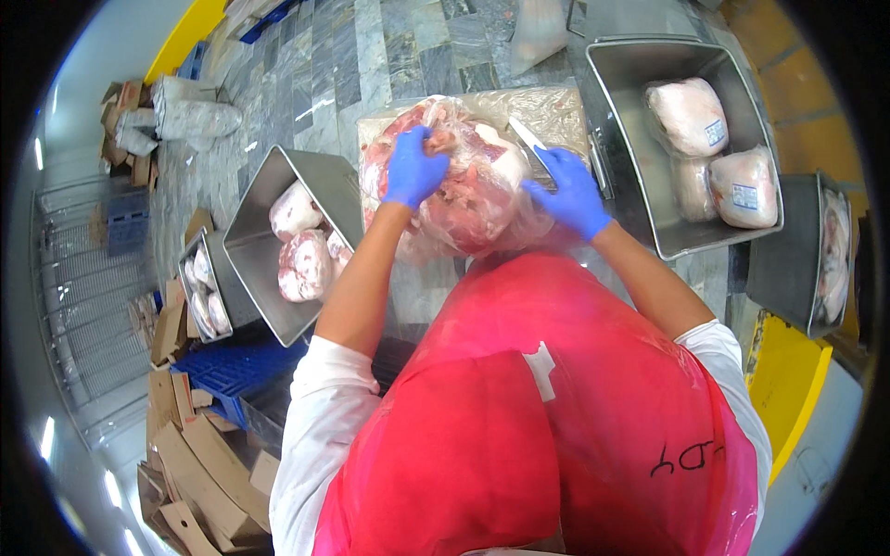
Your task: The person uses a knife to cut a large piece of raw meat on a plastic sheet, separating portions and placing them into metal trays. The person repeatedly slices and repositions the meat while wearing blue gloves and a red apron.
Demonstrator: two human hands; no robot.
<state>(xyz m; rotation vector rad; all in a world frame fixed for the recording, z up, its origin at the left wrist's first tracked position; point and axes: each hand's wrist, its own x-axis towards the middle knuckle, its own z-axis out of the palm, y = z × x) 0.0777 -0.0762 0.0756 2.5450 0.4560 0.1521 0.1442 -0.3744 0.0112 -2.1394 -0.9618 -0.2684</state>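
Observation:
A large piece of raw meat [473, 185], red with white fat and partly in clear plastic film, lies on a work surface [556, 104] in front of me. My left hand [414, 169], in a blue glove, grips the meat's upper left part with curled fingers. On the right, my blue-gloved right hand [570, 193] is closed around a knife [527, 135]. The pale length of the knife points up and left, above the meat's right edge. Its grip is mostly hidden by the glove.
A steel tub [640, 176] at right holds several wrapped meat pieces [688, 116]. Another steel tub [255, 232] at left contains meat pieces [304, 266]. Smaller tubs stand farther out both sides. Flattened cardboard [206, 468] and a blue pallet [232, 371] lie lower left.

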